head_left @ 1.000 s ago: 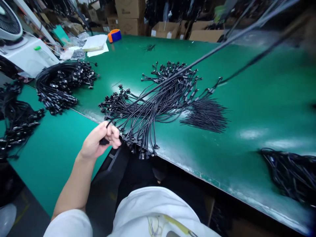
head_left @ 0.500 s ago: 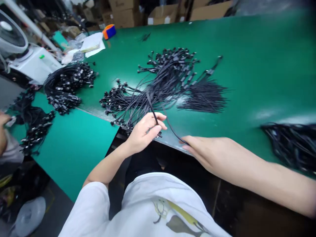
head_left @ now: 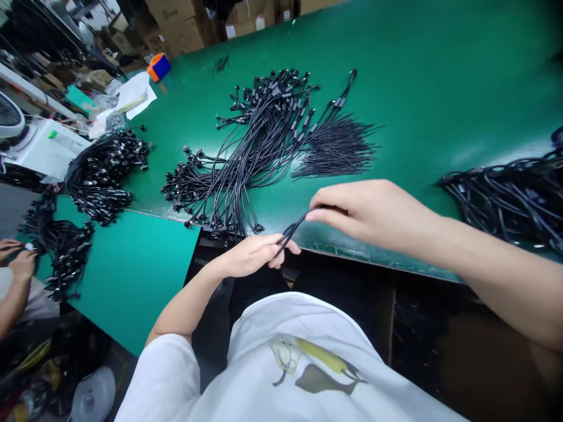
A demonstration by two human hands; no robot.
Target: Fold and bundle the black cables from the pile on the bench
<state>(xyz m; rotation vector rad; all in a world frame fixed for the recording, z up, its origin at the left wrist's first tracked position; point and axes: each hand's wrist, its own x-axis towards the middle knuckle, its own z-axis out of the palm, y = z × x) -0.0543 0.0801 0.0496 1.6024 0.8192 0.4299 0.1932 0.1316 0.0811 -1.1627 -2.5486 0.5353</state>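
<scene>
Between my hands, just over the table's front edge, a black cable (head_left: 292, 228) runs in a few close strands. My left hand (head_left: 255, 255) is closed on its lower end, palm turned up. The fingertips of my right hand (head_left: 367, 210) pinch the upper end; part of the cable there is hidden behind them. Beyond my hands lies a spread heap of black cables (head_left: 250, 146) with small connectors at their ends. A fan of thin black ties or wires (head_left: 336, 146) lies at the heap's right side, their exact kind unclear.
More black cables (head_left: 514, 193) lie at the right. Cable bundles (head_left: 103, 170) sit at the left, where a co-worker's hands (head_left: 21, 261) hold something small. A roll of orange and blue tape (head_left: 159, 67), papers (head_left: 134, 97) and a white fan (head_left: 11, 117) stand farther back on the green table (head_left: 422, 76).
The cable is drawn clear of the heap and gathered into several strands between my hands. My right hand has moved up; my left has lowered slightly. The view has shifted.
</scene>
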